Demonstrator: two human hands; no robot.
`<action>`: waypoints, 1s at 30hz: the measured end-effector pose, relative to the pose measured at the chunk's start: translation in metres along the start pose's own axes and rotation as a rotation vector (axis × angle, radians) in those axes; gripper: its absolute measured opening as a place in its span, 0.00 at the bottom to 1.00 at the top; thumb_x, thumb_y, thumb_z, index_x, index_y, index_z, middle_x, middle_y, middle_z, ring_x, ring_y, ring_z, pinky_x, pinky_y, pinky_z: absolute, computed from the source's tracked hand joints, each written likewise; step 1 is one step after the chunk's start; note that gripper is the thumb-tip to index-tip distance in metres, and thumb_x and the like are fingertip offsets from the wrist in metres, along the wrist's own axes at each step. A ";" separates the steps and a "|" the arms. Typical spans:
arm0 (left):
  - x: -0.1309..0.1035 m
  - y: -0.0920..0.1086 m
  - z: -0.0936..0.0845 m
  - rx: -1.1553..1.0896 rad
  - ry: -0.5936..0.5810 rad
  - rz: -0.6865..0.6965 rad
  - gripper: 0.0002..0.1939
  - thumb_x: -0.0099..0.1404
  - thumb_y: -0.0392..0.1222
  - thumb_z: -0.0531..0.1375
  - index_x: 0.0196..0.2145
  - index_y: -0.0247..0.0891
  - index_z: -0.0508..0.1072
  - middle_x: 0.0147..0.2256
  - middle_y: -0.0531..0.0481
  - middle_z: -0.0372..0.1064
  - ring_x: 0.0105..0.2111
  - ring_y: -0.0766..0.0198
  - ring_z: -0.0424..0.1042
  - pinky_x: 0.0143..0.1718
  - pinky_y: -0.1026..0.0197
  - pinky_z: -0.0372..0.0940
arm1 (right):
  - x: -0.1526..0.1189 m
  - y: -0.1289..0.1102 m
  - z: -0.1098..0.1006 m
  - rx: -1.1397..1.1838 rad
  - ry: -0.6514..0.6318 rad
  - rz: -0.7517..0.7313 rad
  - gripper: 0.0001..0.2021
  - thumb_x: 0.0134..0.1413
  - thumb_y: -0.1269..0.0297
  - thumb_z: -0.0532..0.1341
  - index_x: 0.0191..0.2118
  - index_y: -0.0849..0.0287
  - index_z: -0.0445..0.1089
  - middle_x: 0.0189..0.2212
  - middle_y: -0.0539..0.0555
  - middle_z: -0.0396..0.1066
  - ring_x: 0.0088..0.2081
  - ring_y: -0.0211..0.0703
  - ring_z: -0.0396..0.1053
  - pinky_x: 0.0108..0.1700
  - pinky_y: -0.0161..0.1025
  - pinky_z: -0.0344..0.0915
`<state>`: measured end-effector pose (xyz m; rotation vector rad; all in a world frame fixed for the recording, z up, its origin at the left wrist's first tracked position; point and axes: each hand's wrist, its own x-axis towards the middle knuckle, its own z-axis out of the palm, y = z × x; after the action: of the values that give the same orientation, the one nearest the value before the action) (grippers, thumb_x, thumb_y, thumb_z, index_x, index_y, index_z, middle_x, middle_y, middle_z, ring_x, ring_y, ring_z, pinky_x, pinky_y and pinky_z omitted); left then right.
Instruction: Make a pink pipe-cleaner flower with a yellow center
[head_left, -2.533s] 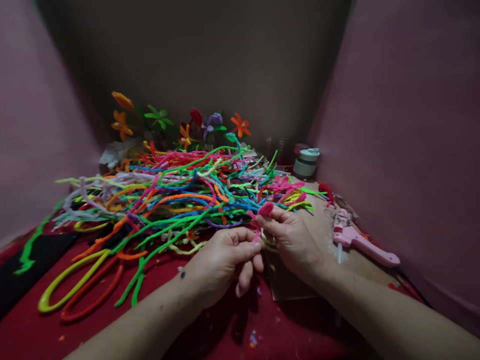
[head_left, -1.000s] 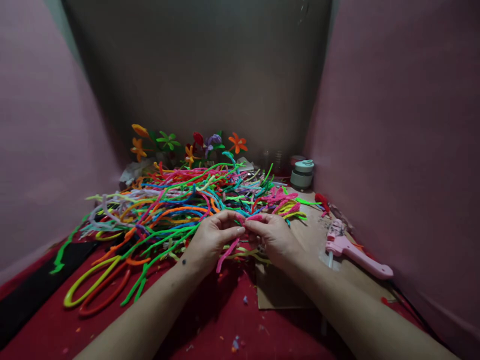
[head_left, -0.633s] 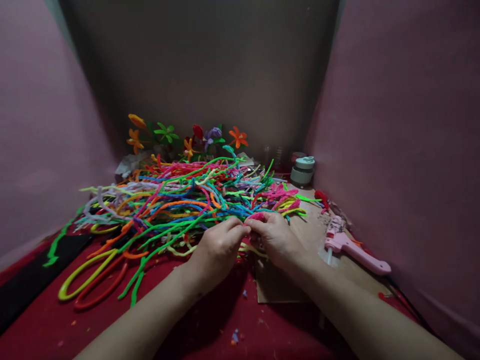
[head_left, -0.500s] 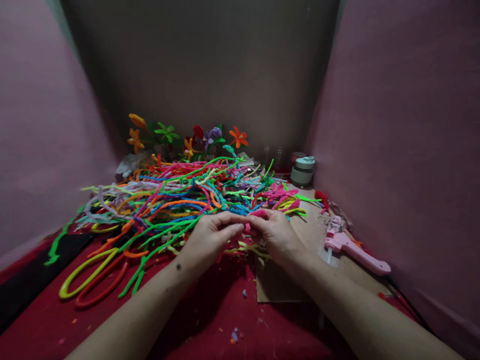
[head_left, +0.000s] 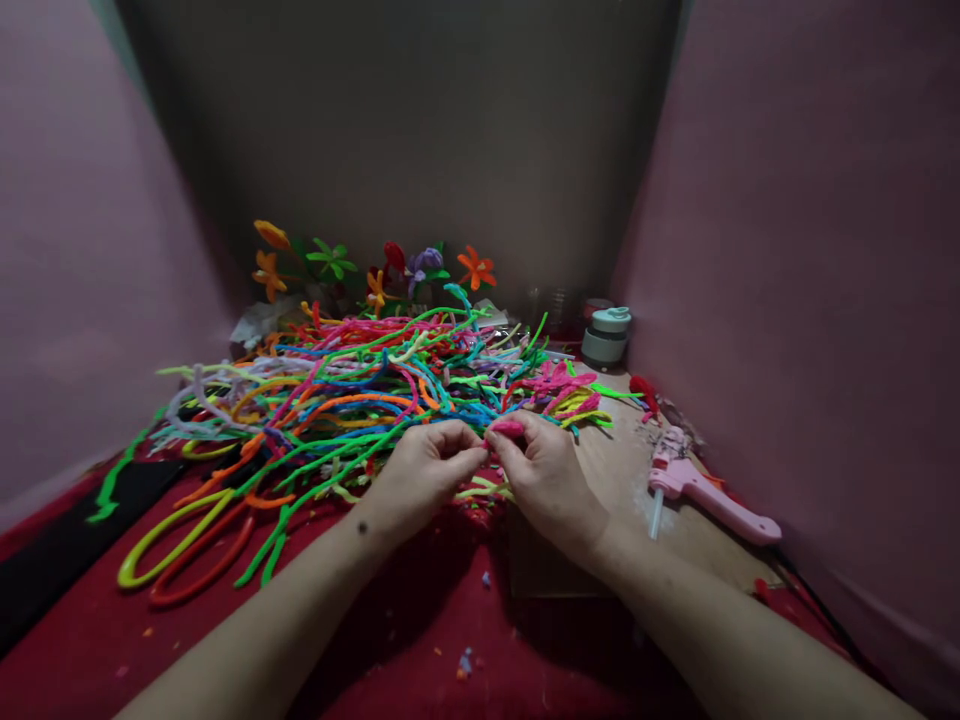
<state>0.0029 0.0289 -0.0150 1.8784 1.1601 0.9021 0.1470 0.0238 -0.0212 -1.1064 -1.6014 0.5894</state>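
Observation:
A small pink piece of pipe cleaner (head_left: 507,428) is held between my two hands, at the near edge of the pile. My right hand (head_left: 551,475) is closed, pinching it between thumb and fingers. My left hand (head_left: 431,470) is closed too, thumb and forefinger pinched at the piece's left end. Just beyond lies a large tangle of coloured pipe cleaners (head_left: 352,405). Folded pink pipe cleaners (head_left: 559,385) lie past my right hand. Most of the held piece is covered by my fingers.
A pink glue gun (head_left: 712,495) rests on a brown board (head_left: 615,440) at the right. Behind it stands a lidded jar (head_left: 606,338). Pipe-cleaner flowers, one an orange flower (head_left: 476,268), stand at the back. Fuzz scraps (head_left: 465,663) lie on the red cloth (head_left: 420,620).
My left hand's fingers have drawn in from over the right fingertips to a pinch on the left of the pink piece. More of the pink piece now shows above my right thumb.

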 end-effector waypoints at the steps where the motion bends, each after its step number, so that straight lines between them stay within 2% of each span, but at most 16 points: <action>1: -0.002 0.001 0.002 0.243 0.091 0.159 0.10 0.60 0.41 0.54 0.24 0.35 0.66 0.18 0.55 0.59 0.18 0.71 0.57 0.20 0.67 0.53 | 0.000 0.000 0.000 0.023 -0.001 0.057 0.06 0.48 0.70 0.55 0.24 0.61 0.67 0.23 0.51 0.67 0.28 0.38 0.62 0.32 0.35 0.58; 3: -0.007 0.002 0.005 0.692 0.226 0.474 0.11 0.62 0.36 0.52 0.23 0.35 0.68 0.20 0.52 0.62 0.21 0.68 0.60 0.24 0.64 0.54 | 0.001 -0.001 0.000 0.143 -0.030 0.219 0.06 0.46 0.69 0.56 0.22 0.61 0.66 0.19 0.49 0.64 0.24 0.36 0.60 0.28 0.34 0.56; 4: -0.009 0.003 0.006 0.858 0.255 0.591 0.11 0.62 0.35 0.51 0.24 0.35 0.69 0.21 0.51 0.62 0.22 0.67 0.60 0.25 0.63 0.54 | 0.001 -0.002 0.000 0.235 -0.060 0.307 0.06 0.44 0.68 0.57 0.20 0.61 0.64 0.17 0.47 0.61 0.21 0.34 0.57 0.25 0.33 0.54; 6: -0.010 0.004 0.007 1.006 0.261 0.697 0.11 0.63 0.34 0.50 0.26 0.35 0.70 0.21 0.50 0.63 0.23 0.65 0.61 0.27 0.62 0.54 | 0.003 -0.002 -0.001 0.432 -0.121 0.443 0.08 0.42 0.66 0.58 0.17 0.61 0.61 0.12 0.44 0.55 0.17 0.31 0.51 0.20 0.32 0.49; 7: -0.010 0.005 0.007 0.978 0.262 0.677 0.11 0.63 0.35 0.51 0.26 0.36 0.70 0.22 0.50 0.63 0.24 0.65 0.61 0.28 0.61 0.55 | 0.004 -0.003 -0.001 0.516 -0.144 0.478 0.09 0.41 0.66 0.58 0.16 0.60 0.60 0.11 0.43 0.54 0.16 0.30 0.49 0.19 0.31 0.47; 9: -0.007 0.007 0.003 0.718 0.252 0.514 0.10 0.62 0.37 0.52 0.26 0.36 0.70 0.24 0.49 0.65 0.26 0.64 0.64 0.30 0.61 0.57 | 0.006 -0.004 -0.003 0.619 -0.144 0.491 0.09 0.40 0.65 0.59 0.16 0.61 0.61 0.11 0.43 0.55 0.15 0.30 0.50 0.18 0.31 0.47; 11: 0.000 0.008 -0.004 0.245 0.183 0.247 0.07 0.59 0.41 0.55 0.31 0.35 0.71 0.28 0.47 0.67 0.30 0.63 0.66 0.32 0.61 0.60 | 0.008 -0.006 -0.003 0.656 -0.123 0.470 0.08 0.39 0.65 0.61 0.18 0.62 0.64 0.12 0.44 0.57 0.16 0.29 0.52 0.18 0.30 0.49; 13: 0.006 0.008 -0.013 -0.298 0.038 -0.053 0.12 0.58 0.45 0.57 0.35 0.35 0.71 0.30 0.47 0.70 0.30 0.62 0.69 0.32 0.61 0.63 | 0.008 -0.009 -0.004 0.674 -0.112 0.436 0.07 0.39 0.65 0.61 0.20 0.62 0.66 0.12 0.44 0.59 0.16 0.29 0.52 0.19 0.30 0.49; 14: 0.008 0.007 -0.017 -0.518 -0.042 -0.185 0.14 0.58 0.47 0.55 0.34 0.34 0.72 0.28 0.46 0.70 0.29 0.61 0.70 0.31 0.60 0.64 | 0.008 -0.011 -0.004 0.682 -0.109 0.415 0.06 0.39 0.65 0.62 0.21 0.62 0.66 0.13 0.44 0.60 0.16 0.29 0.53 0.19 0.30 0.49; 16: 0.010 0.003 -0.022 -0.778 -0.187 -0.344 0.14 0.58 0.46 0.55 0.30 0.31 0.73 0.24 0.46 0.70 0.24 0.63 0.70 0.27 0.62 0.65 | 0.007 -0.013 -0.005 0.686 -0.117 0.368 0.05 0.39 0.66 0.62 0.21 0.62 0.67 0.14 0.45 0.61 0.17 0.29 0.54 0.19 0.30 0.50; 19: 0.007 -0.002 -0.022 -0.910 -0.416 -0.406 0.14 0.59 0.44 0.55 0.28 0.29 0.73 0.21 0.46 0.70 0.17 0.66 0.68 0.18 0.66 0.62 | 0.006 -0.013 -0.006 0.679 -0.158 0.307 0.05 0.43 0.66 0.61 0.24 0.62 0.67 0.16 0.46 0.63 0.19 0.31 0.57 0.21 0.31 0.52; 21: 0.004 -0.002 -0.020 -0.967 -0.499 -0.415 0.15 0.60 0.44 0.54 0.30 0.28 0.74 0.20 0.45 0.71 0.14 0.66 0.67 0.13 0.67 0.60 | 0.005 -0.012 -0.006 0.653 -0.169 0.261 0.05 0.45 0.66 0.60 0.24 0.62 0.67 0.16 0.46 0.63 0.19 0.31 0.58 0.22 0.31 0.53; 27: -0.003 0.004 -0.012 -1.099 -0.485 -0.378 0.11 0.56 0.42 0.59 0.31 0.29 0.74 0.21 0.47 0.73 0.12 0.66 0.67 0.10 0.69 0.60 | 0.004 -0.010 -0.008 0.521 -0.155 0.139 0.05 0.48 0.70 0.58 0.24 0.60 0.66 0.18 0.46 0.61 0.21 0.32 0.58 0.26 0.32 0.55; 30: -0.006 0.002 -0.006 -1.135 -0.495 -0.336 0.10 0.56 0.43 0.60 0.28 0.32 0.71 0.18 0.49 0.71 0.10 0.70 0.63 0.09 0.71 0.56 | 0.003 -0.010 -0.009 0.489 -0.167 0.107 0.05 0.49 0.70 0.57 0.25 0.60 0.66 0.19 0.47 0.63 0.22 0.33 0.59 0.27 0.32 0.56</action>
<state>-0.0027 0.0242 -0.0112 0.8470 0.4341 0.6210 0.1514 0.0202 -0.0084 -0.7919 -1.4338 1.1021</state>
